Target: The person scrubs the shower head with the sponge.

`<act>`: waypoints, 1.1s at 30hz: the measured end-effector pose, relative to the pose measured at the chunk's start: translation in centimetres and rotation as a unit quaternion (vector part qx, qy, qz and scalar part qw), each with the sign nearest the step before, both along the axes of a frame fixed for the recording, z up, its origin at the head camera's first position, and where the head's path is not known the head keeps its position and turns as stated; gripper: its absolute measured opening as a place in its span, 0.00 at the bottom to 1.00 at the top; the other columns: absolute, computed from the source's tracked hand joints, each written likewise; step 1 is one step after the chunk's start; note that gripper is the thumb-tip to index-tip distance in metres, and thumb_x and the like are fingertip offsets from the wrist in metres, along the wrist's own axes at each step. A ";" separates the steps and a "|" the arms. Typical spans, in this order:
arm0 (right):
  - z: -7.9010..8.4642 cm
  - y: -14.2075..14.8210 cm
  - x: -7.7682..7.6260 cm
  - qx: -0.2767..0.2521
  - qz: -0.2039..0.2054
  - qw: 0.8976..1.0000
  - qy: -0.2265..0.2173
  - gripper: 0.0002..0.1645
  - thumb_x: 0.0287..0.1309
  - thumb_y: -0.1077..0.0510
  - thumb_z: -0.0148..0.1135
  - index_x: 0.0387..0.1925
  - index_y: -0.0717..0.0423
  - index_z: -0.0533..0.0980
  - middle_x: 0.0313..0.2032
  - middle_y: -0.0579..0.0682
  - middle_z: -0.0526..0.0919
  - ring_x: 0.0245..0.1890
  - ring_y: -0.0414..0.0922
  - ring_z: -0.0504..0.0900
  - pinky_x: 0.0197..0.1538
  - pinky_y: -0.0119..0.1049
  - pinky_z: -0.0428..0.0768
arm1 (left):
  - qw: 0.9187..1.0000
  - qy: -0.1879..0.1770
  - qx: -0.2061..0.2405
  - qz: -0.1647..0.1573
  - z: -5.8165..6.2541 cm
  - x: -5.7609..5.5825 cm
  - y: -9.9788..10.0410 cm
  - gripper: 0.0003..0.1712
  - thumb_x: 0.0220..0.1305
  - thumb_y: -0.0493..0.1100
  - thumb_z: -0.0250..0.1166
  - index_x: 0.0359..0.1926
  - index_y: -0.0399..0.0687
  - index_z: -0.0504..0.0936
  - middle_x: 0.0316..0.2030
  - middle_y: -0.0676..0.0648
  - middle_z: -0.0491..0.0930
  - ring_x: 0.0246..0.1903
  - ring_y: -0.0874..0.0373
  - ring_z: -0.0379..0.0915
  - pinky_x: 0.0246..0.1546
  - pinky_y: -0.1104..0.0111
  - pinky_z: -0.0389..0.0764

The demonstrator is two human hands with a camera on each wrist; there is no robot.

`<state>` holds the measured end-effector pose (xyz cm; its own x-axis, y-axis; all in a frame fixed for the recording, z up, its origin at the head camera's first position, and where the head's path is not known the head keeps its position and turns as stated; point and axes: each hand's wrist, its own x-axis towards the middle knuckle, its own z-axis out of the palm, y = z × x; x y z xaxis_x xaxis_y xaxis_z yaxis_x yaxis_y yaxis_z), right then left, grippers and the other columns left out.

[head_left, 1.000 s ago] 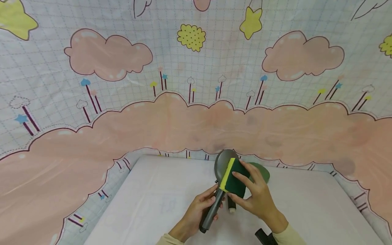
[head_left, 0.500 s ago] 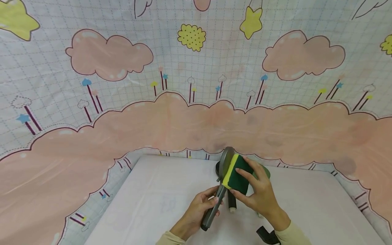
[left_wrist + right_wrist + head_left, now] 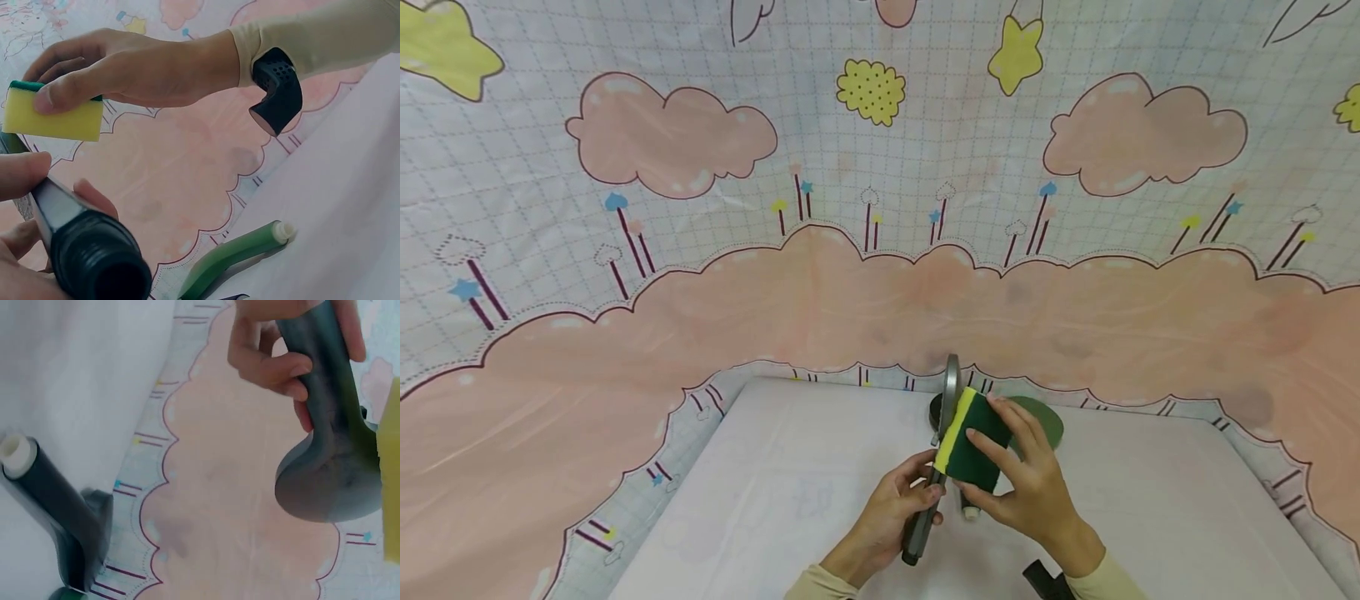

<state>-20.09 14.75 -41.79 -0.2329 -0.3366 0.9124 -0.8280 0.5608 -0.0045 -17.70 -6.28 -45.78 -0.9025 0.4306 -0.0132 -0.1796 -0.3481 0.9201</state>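
In the head view my left hand (image 3: 895, 517) grips the handle of a grey shower head (image 3: 951, 392), which is held up and seen almost edge-on. Its open threaded handle end (image 3: 103, 262) faces the left wrist camera. My right hand (image 3: 1033, 483) pinches a yellow and dark green sponge (image 3: 976, 442) between thumb and fingers. The sponge's yellow side faces the shower head and lies right against it near the neck. In the right wrist view the rounded back of the grey head (image 3: 328, 484) shows, with the sponge's yellow edge (image 3: 390, 475) beside it.
Behind the hands a black shower head (image 3: 59, 512) with a white handle tip lies on the white table (image 3: 760, 467). A green shower head (image 3: 1037, 421) lies to its right. A black curved device (image 3: 275, 90) sits on the right wrist. Cloud-patterned cloth (image 3: 850, 308) hangs behind.
The left hand has turned the shower head from a broad view to nearly edge-on. The right hand and sponge moved slightly up and right, then back down and left along it.
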 end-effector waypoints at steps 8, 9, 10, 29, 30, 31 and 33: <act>0.4 0.7 -0.4 -0.007 -0.011 1.000 0.028 0.34 0.59 0.32 0.60 0.50 0.56 0.81 0.60 0.69 0.74 0.60 0.61 0.70 0.72 0.28 0.59 | 0.999 -0.003 -0.030 0.026 0.0 0.2 0.1 0.37 0.64 0.38 0.65 0.72 0.42 0.62 0.54 0.37 0.79 0.42 0.59 0.81 0.37 0.70 0.79; 0.4 0.8 -0.4 -0.006 -0.016 0.999 0.027 0.34 0.60 0.32 0.59 0.50 0.56 0.81 0.60 0.69 0.74 0.60 0.61 0.70 0.72 0.28 0.59 | 0.999 0.003 -0.038 0.029 0.0 0.2 0.1 0.37 0.65 0.39 0.66 0.72 0.42 0.62 0.54 0.37 0.81 0.42 0.60 0.82 0.37 0.71 0.79; 0.4 0.9 -0.4 -0.006 -0.021 0.999 0.027 0.34 0.60 0.32 0.59 0.50 0.56 0.81 0.60 0.69 0.74 0.60 0.61 0.70 0.72 0.28 0.59 | 0.998 0.013 -0.047 0.032 0.0 0.1 0.0 0.38 0.65 0.40 0.66 0.72 0.42 0.62 0.53 0.37 0.81 0.41 0.61 0.81 0.37 0.71 0.79; 0.6 2.2 -1.0 -0.018 -0.054 0.998 0.027 0.35 0.60 0.31 0.58 0.48 0.57 0.81 0.60 0.69 0.74 0.57 0.63 0.72 0.71 0.25 0.59 | 0.991 0.047 -0.110 0.061 -0.6 0.2 -0.6 0.34 0.69 0.44 0.61 0.73 0.46 0.63 0.45 0.46 0.80 0.41 0.59 0.77 0.35 0.70 0.80; 0.6 2.3 -1.1 -0.020 -0.052 0.998 0.025 0.35 0.60 0.31 0.58 0.48 0.57 0.81 0.60 0.69 0.74 0.57 0.63 0.72 0.71 0.25 0.59 | 0.991 0.046 -0.111 0.059 -0.6 0.2 -0.6 0.33 0.70 0.44 0.60 0.73 0.47 0.63 0.46 0.46 0.80 0.41 0.58 0.78 0.36 0.70 0.80; 0.6 2.3 -1.2 -0.021 -0.051 0.998 0.023 0.35 0.59 0.31 0.58 0.49 0.57 0.81 0.60 0.69 0.73 0.57 0.63 0.72 0.71 0.25 0.59 | 0.991 0.047 -0.112 0.057 -0.7 0.1 -0.7 0.33 0.70 0.44 0.60 0.73 0.47 0.63 0.46 0.46 0.80 0.42 0.57 0.78 0.36 0.70 0.80; 0.5 2.4 -1.3 -0.023 -0.049 0.998 0.017 0.35 0.59 0.31 0.59 0.49 0.57 0.81 0.61 0.69 0.73 0.57 0.62 0.72 0.71 0.25 0.59 | 0.991 0.045 -0.111 0.054 -0.7 0.1 -0.7 0.33 0.70 0.44 0.60 0.73 0.46 0.63 0.47 0.45 0.80 0.42 0.57 0.77 0.37 0.70 0.80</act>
<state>-21.43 17.19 -41.28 -0.2320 -0.2704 0.9344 -0.7693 0.6388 -0.0062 -17.62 -7.00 -46.50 -0.9450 0.3267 -0.0146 -0.0662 -0.1471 0.9869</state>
